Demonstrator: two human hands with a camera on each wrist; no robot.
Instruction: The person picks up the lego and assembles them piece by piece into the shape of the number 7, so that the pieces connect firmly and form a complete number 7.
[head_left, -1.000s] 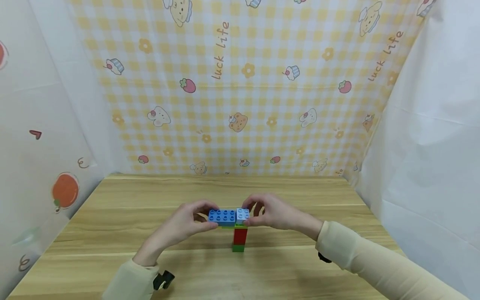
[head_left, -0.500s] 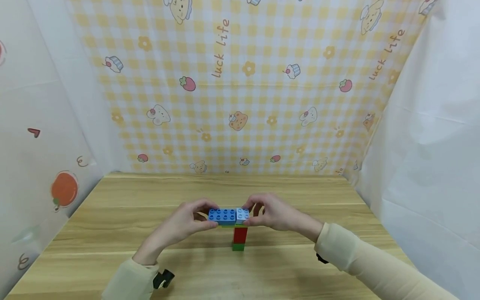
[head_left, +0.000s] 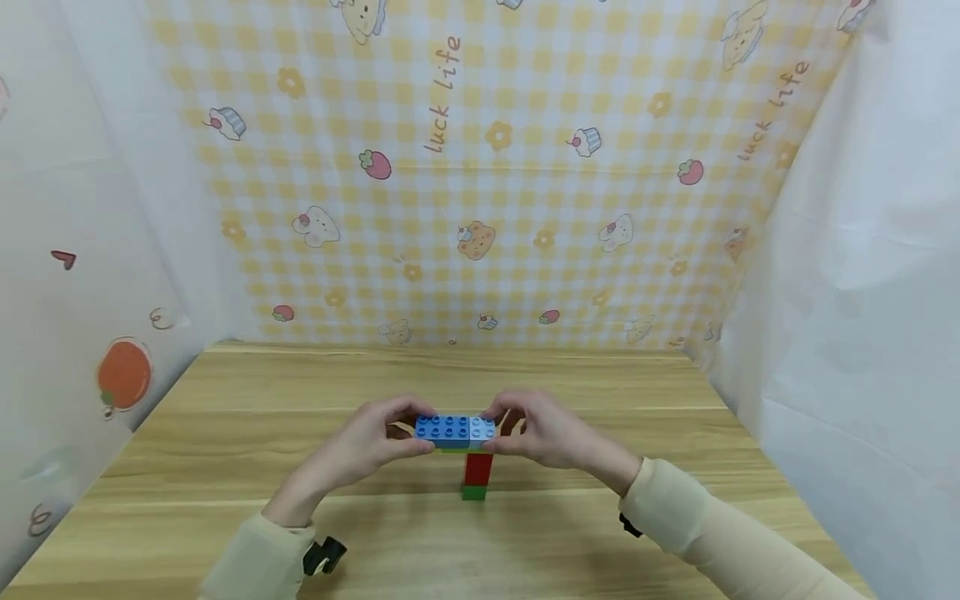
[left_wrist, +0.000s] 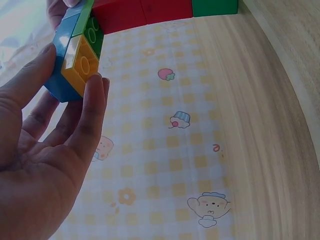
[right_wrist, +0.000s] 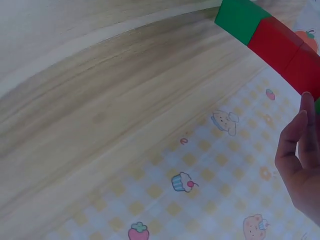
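A stack of toy building bricks stands upright on the wooden table. At its foot is a dark green brick (head_left: 474, 492), with red bricks (head_left: 477, 469) above it. Light green (left_wrist: 94, 31) and yellow bricks (left_wrist: 80, 57) form a layer over the red, the yellow one jutting out leftward. On top lie a long blue brick (head_left: 442, 430) and a short light blue brick (head_left: 482, 428), end to end. My left hand (head_left: 367, 442) pinches the blue brick's left end between thumb and fingers. My right hand (head_left: 553, 429) pinches the light blue brick from the right.
The wooden table (head_left: 300, 375) ends at a yellow checked cloth (head_left: 555, 192) at the back. White cloth sheets hang at the left (head_left: 75, 200) and the right (head_left: 855, 350). Black straps (head_left: 324, 556) show at the sleeve cuffs.
The thin gap between the blue and light blue bricks has closed, and the two now lie level. My right forearm has shifted slightly left and down. The left hand keeps its grip.
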